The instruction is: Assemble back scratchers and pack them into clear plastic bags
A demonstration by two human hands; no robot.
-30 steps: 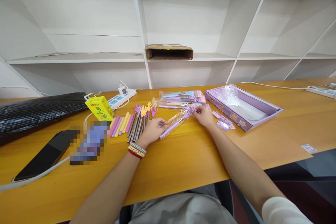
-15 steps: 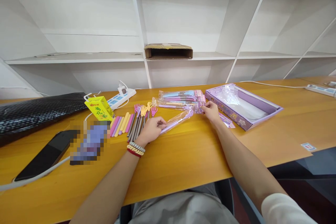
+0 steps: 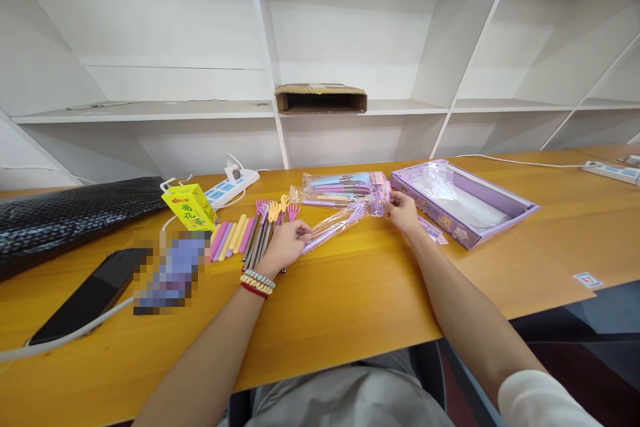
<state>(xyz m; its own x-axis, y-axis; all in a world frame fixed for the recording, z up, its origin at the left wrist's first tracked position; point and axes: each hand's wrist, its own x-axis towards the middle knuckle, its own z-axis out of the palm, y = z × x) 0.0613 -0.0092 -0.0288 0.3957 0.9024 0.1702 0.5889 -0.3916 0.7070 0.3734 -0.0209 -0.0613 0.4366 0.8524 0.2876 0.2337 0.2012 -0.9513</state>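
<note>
My left hand pinches the near end of a clear plastic bag holding a purple claw-headed stick. My right hand is closed on the printed card end of that bag, beside the other packs. Behind the held bag lie several wrapped packs of blue, pink and yellow sticks. Loose claw-headed rods with yellow, pink and purple heads lie left of the bag, partly behind my left hand. Beside them is a row of pink, purple and yellow tubes.
The open purple box with clear plastic inside is at right, a small printed card beside it. At left are a yellow carton, a power strip, a black phone and a black wrapped bundle.
My left hand has shifted slightly left, and the near end of the bag with it. My right hand has barely moved.
</note>
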